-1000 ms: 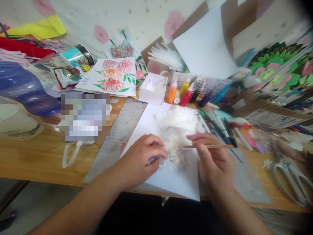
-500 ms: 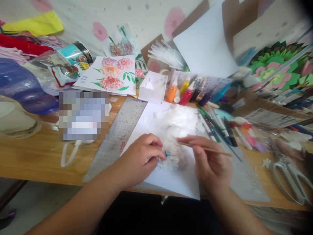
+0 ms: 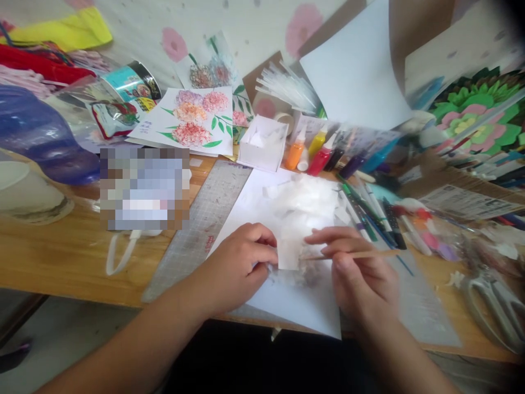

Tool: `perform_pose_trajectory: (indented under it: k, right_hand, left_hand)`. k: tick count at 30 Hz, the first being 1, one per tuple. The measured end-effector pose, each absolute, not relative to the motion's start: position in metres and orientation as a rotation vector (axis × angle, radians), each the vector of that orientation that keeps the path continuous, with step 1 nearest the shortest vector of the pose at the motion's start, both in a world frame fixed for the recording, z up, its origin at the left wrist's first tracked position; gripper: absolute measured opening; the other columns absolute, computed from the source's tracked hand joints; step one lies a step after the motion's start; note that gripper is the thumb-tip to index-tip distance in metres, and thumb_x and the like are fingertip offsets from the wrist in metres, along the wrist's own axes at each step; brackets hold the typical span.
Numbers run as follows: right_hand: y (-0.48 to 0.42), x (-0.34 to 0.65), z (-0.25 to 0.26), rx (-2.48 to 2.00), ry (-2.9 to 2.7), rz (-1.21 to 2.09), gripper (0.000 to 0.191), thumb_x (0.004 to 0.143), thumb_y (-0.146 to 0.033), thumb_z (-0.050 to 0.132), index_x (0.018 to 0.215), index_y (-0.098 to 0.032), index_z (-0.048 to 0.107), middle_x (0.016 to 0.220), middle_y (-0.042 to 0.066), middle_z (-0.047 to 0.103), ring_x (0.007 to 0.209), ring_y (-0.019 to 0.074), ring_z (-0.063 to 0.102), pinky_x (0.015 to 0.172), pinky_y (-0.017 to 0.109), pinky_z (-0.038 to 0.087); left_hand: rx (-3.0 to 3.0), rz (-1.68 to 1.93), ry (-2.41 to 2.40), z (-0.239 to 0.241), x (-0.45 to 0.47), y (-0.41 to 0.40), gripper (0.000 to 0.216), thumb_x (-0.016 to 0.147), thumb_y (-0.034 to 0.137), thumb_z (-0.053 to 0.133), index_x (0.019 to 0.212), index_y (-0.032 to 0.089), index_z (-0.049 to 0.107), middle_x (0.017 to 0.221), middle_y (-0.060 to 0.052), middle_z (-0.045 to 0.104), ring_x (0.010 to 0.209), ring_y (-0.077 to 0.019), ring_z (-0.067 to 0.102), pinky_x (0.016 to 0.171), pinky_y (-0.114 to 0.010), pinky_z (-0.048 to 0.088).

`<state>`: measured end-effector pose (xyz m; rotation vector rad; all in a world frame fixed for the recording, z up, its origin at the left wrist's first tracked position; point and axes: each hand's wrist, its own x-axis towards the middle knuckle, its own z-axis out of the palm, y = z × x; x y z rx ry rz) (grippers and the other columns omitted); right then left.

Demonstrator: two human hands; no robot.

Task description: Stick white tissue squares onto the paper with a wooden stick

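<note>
My right hand grips a thin wooden stick between thumb and fingers, its left end reaching the edge of a small pale square of tissue. At the square's left edge, my left hand has its thumb and fingers pinched together; what lies between them is hidden. Under both hands is a white sheet of paper, with greyish, fluffy scraps below the square. A heap of white tissue lies just beyond my fingers.
A grey cutting mat lies beneath the paper. Paint bottles and a white box stand behind it. Pens lie to the right, with scissors farther out. Flower pictures lean at the back left.
The pale tissue square now appears between my hands, where a small blue bit showed at my left fingertips. My right hand has shifted lower and right with the stick, its fingers more spread.
</note>
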<state>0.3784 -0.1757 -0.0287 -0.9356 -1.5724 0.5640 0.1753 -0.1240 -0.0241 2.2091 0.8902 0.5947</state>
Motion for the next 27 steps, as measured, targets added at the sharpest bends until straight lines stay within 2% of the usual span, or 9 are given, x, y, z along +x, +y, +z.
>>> perform_pose_trajectory:
  k: [4,8,12,14,19,23,27]
  right_hand:
    - [-0.170,0.376,-0.026,-1.087,-1.820,0.355,0.013,0.088,-0.012,0.054,0.093,-0.020,0.062,0.101,0.005,0.061,0.099,0.0164,0.058,0.084,0.033,0.046]
    - [-0.166,0.373,-0.029,-1.105,-1.979,0.273,0.007,0.087,-0.014,0.058,0.088,-0.020,0.061,0.103,0.007,0.058,0.101,0.0196,0.054,0.084,0.036,0.046]
    - [-0.163,0.372,-0.033,-1.019,-2.030,0.194,0.006,0.087,-0.015,0.058,0.085,-0.021,0.059,0.092,0.005,0.061,0.106,0.0223,0.051,0.092,0.041,0.043]
    - [-0.164,0.371,-0.033,-1.009,-2.027,0.190,0.005,0.087,-0.018,0.058,0.084,-0.021,0.060,0.091,0.005,0.062,0.107,0.0228,0.052,0.092,0.042,0.043]
    - [-0.171,0.379,-0.034,-1.026,-1.651,0.296,0.010,0.089,-0.017,0.053,0.088,-0.023,0.061,0.094,0.004,0.062,0.101,0.0211,0.058,0.090,0.044,0.044]
    - [-0.173,0.417,-0.041,-1.123,-1.222,0.220,0.012,0.089,-0.027,0.055,0.082,-0.021,0.063,0.089,0.004,0.064,0.090,0.0193,0.060,0.084,0.040,0.046]
    - [-0.175,0.462,-0.045,-1.414,-1.269,0.165,0.020,0.088,-0.034,0.055,0.081,-0.019,0.066,0.083,0.005,0.067,0.080,0.0185,0.062,0.077,0.036,0.048]
  left_hand:
    - [2.207,0.606,0.894,-0.025,0.175,-0.123,0.033,0.076,0.001,0.047,0.080,0.024,0.071,0.101,0.000,0.056,0.096,-0.0126,0.055,0.087,-0.028,0.043]
    - [2.197,0.608,0.900,-0.025,0.174,-0.123,0.034,0.075,0.001,0.048,0.080,0.025,0.071,0.101,0.001,0.057,0.097,-0.0127,0.055,0.088,-0.027,0.043]
    - [2.143,0.664,0.943,-0.024,0.175,-0.123,0.025,0.076,0.002,0.049,0.077,0.021,0.065,0.097,0.002,0.059,0.095,-0.0126,0.056,0.086,-0.027,0.043]
    - [2.104,0.699,0.968,-0.025,0.175,-0.123,0.022,0.076,0.003,0.050,0.082,0.020,0.062,0.095,0.001,0.059,0.092,-0.0129,0.056,0.085,-0.028,0.044]
    - [2.145,0.658,0.949,-0.027,0.176,-0.123,0.024,0.081,0.015,0.057,0.103,0.023,0.062,0.105,-0.002,0.059,0.098,-0.0164,0.056,0.088,-0.032,0.046]
    - [2.205,0.662,0.914,-0.026,0.175,-0.124,0.018,0.081,0.016,0.057,0.094,0.023,0.066,0.107,-0.003,0.058,0.101,-0.0172,0.056,0.092,-0.034,0.046]
    - [2.258,0.614,0.916,-0.024,0.174,-0.124,0.016,0.083,0.018,0.054,0.085,0.024,0.069,0.109,-0.003,0.056,0.099,-0.0169,0.057,0.088,-0.033,0.047]
